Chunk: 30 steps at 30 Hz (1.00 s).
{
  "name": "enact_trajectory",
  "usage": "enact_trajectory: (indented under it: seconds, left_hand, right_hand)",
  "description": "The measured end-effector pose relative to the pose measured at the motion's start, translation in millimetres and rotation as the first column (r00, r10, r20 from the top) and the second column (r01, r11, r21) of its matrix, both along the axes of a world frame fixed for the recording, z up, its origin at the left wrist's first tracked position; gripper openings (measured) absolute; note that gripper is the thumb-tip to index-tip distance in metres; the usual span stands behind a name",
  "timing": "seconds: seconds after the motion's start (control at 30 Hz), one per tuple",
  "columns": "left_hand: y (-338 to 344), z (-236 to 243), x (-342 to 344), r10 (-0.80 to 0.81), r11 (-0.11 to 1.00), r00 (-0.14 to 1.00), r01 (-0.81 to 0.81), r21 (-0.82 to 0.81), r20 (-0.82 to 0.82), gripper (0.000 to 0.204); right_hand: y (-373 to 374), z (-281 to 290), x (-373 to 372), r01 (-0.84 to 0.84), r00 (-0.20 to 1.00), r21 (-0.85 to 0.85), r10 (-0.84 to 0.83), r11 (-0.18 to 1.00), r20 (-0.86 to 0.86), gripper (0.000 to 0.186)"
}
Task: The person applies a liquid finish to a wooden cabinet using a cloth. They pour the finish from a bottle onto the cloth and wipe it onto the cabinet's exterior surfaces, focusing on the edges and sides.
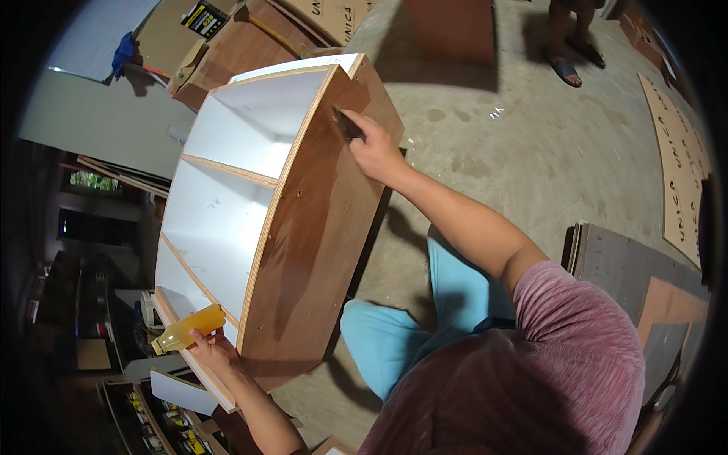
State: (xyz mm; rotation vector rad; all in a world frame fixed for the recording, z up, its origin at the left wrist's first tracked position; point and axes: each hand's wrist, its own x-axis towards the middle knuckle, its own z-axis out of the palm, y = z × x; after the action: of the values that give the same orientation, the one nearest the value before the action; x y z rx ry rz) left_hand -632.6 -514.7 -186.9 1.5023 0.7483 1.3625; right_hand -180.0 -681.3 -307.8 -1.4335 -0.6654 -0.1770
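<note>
A plywood cabinet [303, 227] with white-lined compartments stands tilted in front of me, its brown side panel facing me. Darker, wet-looking streaks [284, 220] run along that panel. Near its far end, my right hand [373, 149] grips a dark, flat scraper [347, 123] pressed against the wood. My left hand [212, 353] is wrapped round a clear bottle of yellow liquid [189, 330], tipped almost on its side by the cabinet's near open front. Part of the scraper is hidden by my right fingers.
Another person's sandalled feet [565, 70] stand on the concrete floor [485, 152] at the far right. Stacked boards [614, 262] lie to my right, with a printed tan sheet [675, 167] beyond them. Brown wooden pieces [250, 45] stand behind the cabinet. Shelves with small containers [163, 425] sit lower left.
</note>
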Motion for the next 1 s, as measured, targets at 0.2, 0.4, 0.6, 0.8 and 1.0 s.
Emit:
enact_trajectory:
  seconds: [0.2,0.4,0.6,0.8,1.0]
  left_hand:
    - [-0.6,2.8,-1.3,-0.024,1.0,1.0,0.024,0.0,-0.018,0.065]
    - [-3.0,3.3,6.3,-0.021,1.0,0.999,0.021,-0.005,0.045,0.064]
    - [1.7,-0.4,-0.8,-0.055,0.998,0.998,0.054,0.013,0.034,0.055]
    - [2.1,0.9,1.0,-0.092,0.996,0.995,0.093,-0.015,0.024,0.049]
    - [-4.0,2.7,17.4,-0.058,0.998,0.996,0.059,-0.009,0.072,0.039]
  right_hand:
    - [9.2,-18.7,53.7,0.061,0.982,-0.054,-0.07,0.997,-0.175,0.05]
    - [-5.5,-19.6,34.6,-0.038,0.986,0.052,0.046,0.998,-0.157,0.055]
    - [10.8,-14.0,32.0,0.0,0.991,-0.076,-0.01,0.997,-0.135,0.054]
    - [14.8,9.2,-45.5,-0.022,0.998,-0.054,0.018,0.998,-0.062,0.055]
    - [19.4,13.9,-116.5,-0.071,0.997,-0.042,0.072,0.997,0.031,0.053]
